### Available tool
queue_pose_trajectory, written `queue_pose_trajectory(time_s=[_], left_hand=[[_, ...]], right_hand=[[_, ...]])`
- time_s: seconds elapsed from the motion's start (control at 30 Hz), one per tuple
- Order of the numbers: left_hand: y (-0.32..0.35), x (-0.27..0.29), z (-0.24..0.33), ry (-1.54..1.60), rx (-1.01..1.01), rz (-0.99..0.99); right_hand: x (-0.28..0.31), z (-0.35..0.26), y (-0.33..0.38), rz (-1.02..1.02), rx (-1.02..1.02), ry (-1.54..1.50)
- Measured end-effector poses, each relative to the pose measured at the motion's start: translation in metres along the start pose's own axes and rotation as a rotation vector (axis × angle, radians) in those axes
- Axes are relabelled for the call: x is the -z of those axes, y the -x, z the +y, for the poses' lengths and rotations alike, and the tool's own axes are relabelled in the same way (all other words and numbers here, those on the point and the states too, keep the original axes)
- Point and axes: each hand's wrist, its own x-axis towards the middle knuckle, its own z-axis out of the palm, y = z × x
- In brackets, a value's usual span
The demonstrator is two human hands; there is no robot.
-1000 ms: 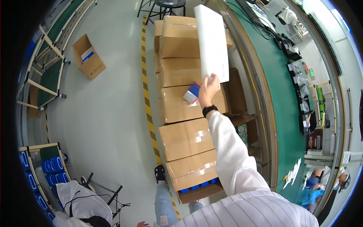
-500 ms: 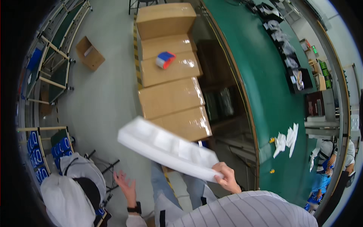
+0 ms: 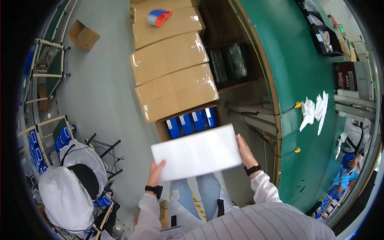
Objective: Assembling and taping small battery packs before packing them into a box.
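A white foam block [image 3: 197, 154], its flat face turned up, is held level between my two hands. My left hand [image 3: 156, 173] grips its left end, with the thumb over the top. At the opposite end my right hand [image 3: 246, 152] clasps the edge. Just beyond the foam is an open carton [image 3: 161, 129] with a row of several blue boxes [image 3: 186, 123] in it. The foam hides the carton's near part.
Closed brown cartons [image 3: 176, 86] run in a row ahead, one bearing a tape dispenser [image 3: 159, 17]. A green workbench [image 3: 296, 140] with white gloves [image 3: 308, 114] lies to the right. A person in white [image 3: 66, 202] sits at the lower left. An empty carton [image 3: 83, 35] lies on the floor.
The foam has turned from a slant, held by my right hand alone, to nearly level. My left hand has come in and taken its left end. The open carton's blue boxes now show.
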Motion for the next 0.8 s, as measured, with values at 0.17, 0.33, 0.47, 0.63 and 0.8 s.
queue_pose_trajectory(time_s=[0.17, 0.33, 0.47, 0.63, 0.8], left_hand=[[-0.065, -0.010, -0.034, -0.052, 0.085, 0.021], [-0.116, -0.012, -0.046, -0.146, 0.073, 0.077], [-0.138, -0.007, -0.071, -0.141, -0.005, 0.168], [-0.150, 0.000, -0.084, -0.161, -0.001, 0.235], [-0.162, 0.000, -0.088, -0.242, 0.096, 0.172]], right_hand=[[0.002, 0.026, -0.044, 0.051, 0.040, 0.600], [-0.004, 0.058, -0.103, 0.057, 0.110, 0.638], [-0.024, 0.070, -0.135, 0.146, 0.263, 0.730], [-0.051, 0.072, -0.163, 0.167, 0.356, 0.787], [-0.075, 0.082, -0.170, 0.204, 0.693, 1.256]])
